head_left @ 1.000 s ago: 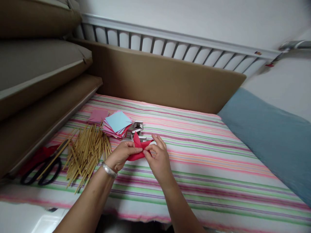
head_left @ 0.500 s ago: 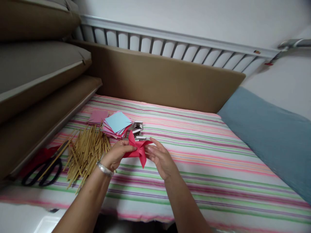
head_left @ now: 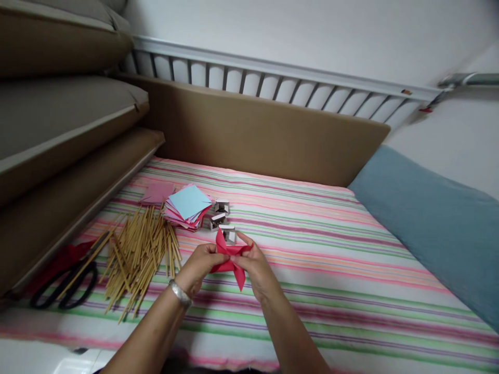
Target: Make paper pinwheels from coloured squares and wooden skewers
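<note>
Left grip (head_left: 199,266) and right grip (head_left: 255,267) pinching red pinwheel (head_left: 229,251), striped cloth (head_left: 331,275) below, radiator (head_left: 234,80) behind

Two hands (head_left: 198,267), one bracelet (head_left: 180,293), one paper pinwheel (head_left: 223,246)! Three boxes (head_left: 227,235), two paper stacks (head_left: 190,202), one pair of scissors (head_left: 74,268), sticks (head_left: 142,239) beyond counting

Hands (head_left: 200,266) pinching, thumbs (head_left: 219,258) apparently touching

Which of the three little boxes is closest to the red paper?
The front box, partly hidden by the red paper; the middle box and back box sit farther away.
</note>
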{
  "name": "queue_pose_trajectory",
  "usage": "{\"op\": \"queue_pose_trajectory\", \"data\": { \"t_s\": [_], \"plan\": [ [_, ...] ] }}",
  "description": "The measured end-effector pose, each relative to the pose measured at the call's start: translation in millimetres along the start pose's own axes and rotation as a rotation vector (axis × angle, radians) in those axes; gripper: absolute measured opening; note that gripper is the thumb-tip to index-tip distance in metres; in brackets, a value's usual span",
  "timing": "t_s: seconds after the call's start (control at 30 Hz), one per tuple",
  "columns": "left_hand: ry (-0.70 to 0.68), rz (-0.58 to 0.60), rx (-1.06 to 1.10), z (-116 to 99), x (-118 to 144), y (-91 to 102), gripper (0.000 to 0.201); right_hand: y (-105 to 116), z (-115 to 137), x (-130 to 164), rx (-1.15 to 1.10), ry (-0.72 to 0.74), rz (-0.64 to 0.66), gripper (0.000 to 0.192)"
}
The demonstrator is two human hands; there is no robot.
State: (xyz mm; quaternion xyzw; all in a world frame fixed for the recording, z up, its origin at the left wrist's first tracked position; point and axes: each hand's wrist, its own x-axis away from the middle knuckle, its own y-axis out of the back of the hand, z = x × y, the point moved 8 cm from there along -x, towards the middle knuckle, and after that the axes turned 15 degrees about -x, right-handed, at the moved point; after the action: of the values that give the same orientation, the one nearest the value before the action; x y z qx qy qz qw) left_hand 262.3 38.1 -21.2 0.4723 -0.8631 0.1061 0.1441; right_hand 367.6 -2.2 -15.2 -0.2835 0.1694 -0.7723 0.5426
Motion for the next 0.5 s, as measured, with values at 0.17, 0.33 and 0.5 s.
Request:
{"op": "queue_pose_trajectory", "data": {
  "t_s": [0.17,0.33,0.5],
  "plan": [
    [0.023,0.037,0.064,5,-3,-3.1,0.019,3,0,-4,0.008,0.023,-0.016,0.079],
    [-0.001,-0.022,0.041,7,-7,3.2,0.014,-1,-1,0,-0.004,0.033,-0.041,0.073],
    [-0.001,-0.056,0.008,2,-3,8.5,0.016,-5,-1,0,0.027,0.026,0.001,0.074]
  ]
}}
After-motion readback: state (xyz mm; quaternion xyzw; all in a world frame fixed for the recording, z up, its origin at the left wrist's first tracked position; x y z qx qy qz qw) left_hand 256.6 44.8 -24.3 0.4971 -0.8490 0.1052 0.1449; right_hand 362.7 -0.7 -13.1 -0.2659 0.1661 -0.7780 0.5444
